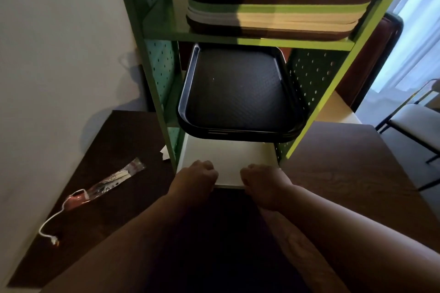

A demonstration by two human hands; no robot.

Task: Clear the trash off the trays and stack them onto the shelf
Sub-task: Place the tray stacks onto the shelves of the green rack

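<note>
A white tray (228, 162) lies in the lowest level of the green shelf (238, 39), its near edge sticking out toward me. My left hand (194, 177) and my right hand (263, 181) both grip that near edge, fingers curled over it. On the level above rests a black tray (238, 93), on top of other dark trays. The top level holds a stack of several green, brown and cream trays (273, 7).
The shelf stands on a dark wooden table (345, 173). A clear plastic wrapper with a white cord (100, 188) lies on the table to the left, near a white wall. A scrap of white paper (164, 152) sits by the shelf leg. A chair (416, 123) stands at right.
</note>
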